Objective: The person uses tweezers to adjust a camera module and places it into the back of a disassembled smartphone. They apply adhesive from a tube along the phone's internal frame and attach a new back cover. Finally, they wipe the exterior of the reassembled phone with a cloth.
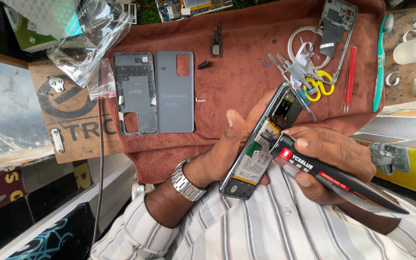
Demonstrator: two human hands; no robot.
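My left hand (231, 147) grips an opened phone (257, 144) with its back off, so the battery and inner parts show. My right hand (331, 159) holds a black tube of glue (331, 175) with a red label. The tube's nozzle touches the phone's inside, near the top of the battery. A metal watch (186, 181) is on my left wrist. Both hands are over my striped shirt, just in front of a brown towel (239, 77).
On the towel lie two grey back covers (152, 91), a small black part (216, 42), a phone frame (335, 24), yellow-handled scissors (316, 79), red tweezers (349, 79) and a green toothbrush (380, 58). Clear plastic bags (87, 38) sit at the far left. A wooden board (68, 120) lies to the left.
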